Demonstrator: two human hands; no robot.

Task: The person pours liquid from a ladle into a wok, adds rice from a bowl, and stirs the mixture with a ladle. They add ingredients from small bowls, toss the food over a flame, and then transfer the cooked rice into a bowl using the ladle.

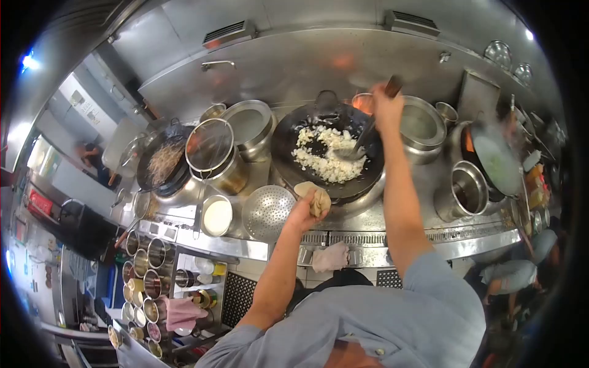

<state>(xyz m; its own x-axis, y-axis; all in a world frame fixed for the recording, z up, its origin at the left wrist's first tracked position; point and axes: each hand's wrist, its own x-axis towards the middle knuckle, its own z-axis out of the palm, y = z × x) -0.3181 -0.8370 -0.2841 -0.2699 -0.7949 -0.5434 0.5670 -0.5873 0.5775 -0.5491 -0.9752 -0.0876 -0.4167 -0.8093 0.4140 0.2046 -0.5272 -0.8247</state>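
A large black wok [285,138] sits on the burner in front of me, with white, crumbly food [334,165] spread over its bottom. My right hand [388,113] is closed around the handle of a ladle [366,130], over the wok's far right side. The ladle's head rests among the food. My left hand [300,213] is closed on a folded beige cloth [318,201] at the wok's near left rim. Whether the cloth grips a wok handle is hidden. Beside that hand lies a round perforated strainer [268,211].
Left of the wok stand a pot of white liquid [217,217], a sieve over a pot [210,147] and another wok with brownish food [164,161]. On the right are a steel pot [461,191] and a steaming wok [496,161]. A cloth [331,257] lies on the front edge.
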